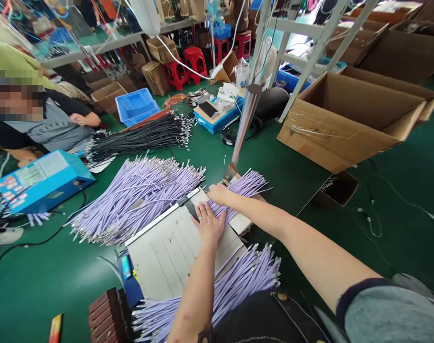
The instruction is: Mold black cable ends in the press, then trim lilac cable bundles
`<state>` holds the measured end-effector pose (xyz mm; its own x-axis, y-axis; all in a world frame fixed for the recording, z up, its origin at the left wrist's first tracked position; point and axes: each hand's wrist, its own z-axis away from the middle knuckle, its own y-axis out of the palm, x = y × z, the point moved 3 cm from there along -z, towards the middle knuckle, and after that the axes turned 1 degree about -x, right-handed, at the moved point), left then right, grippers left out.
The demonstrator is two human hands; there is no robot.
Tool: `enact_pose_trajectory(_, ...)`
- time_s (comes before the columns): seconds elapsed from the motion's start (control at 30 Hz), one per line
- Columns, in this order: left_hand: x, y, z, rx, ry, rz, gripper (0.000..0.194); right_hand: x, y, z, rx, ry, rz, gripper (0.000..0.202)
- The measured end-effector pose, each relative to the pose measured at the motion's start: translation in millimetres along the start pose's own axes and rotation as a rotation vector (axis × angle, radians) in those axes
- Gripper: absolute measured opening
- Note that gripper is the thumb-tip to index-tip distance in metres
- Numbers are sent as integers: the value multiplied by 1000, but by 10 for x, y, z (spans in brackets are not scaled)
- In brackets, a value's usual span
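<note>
A paper trimmer point(163, 259) with a pale, lined board lies slanted before me. My left hand point(210, 224) is flat near its upper end, fingers spread, next to a black piece point(192, 209) along the trimmer's edge. Beside it, my right hand point(219, 195) is closed at the trimmer's top corner; its palm is hidden. A bundle of purple cables point(248, 183) runs under my right wrist towards my left hand. A large heap of purple cables point(141, 200) lies left of the trimmer. Further purple cables point(247, 276) lie close to my body, partly behind my left forearm.
A metal post point(243, 131) rises just beyond my hands. A blue box-shaped device point(45, 181), black cables point(141, 136) and a blue bin point(136, 105) are on the left, near a seated person point(55, 124). Cardboard boxes point(331, 126) stand right; a brown slatted block point(104, 317) sits front left.
</note>
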<state>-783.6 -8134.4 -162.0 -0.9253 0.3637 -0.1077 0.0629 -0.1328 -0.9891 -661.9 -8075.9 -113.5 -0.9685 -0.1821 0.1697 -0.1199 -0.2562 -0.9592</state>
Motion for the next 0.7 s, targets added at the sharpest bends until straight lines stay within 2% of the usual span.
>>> enact_pose_trajectory(0.13, -2, 11, -3, -5, 11, -15, 87, 50, -43, 145, -45, -29, 31, 27)
enact_pose_trajectory(0.23, -11, 5, -1, -5, 19, -17, 86, 76, -70, 374, -66, 1, 45, 28)
enact_pose_trajectory(0.33, -10, 12, -1, -15, 16, -5, 87, -24, -87, 655, -78, 61, 55, 28)
enact_pose_trajectory(0.43, -7, 22, -5, -10, 9, 8, 88, -298, -142, 924, -93, 141, 69, 28)
enact_pose_trajectory(0.53, -10, 9, -10, 9, -1, 0, 88, -711, -261, 1102, -109, 226, 92, 27)
enact_pose_trajectory(0.7, -28, -44, -8, 18, -10, -27, 87, -1425, -412, 1112, -117, 330, 99, 28)
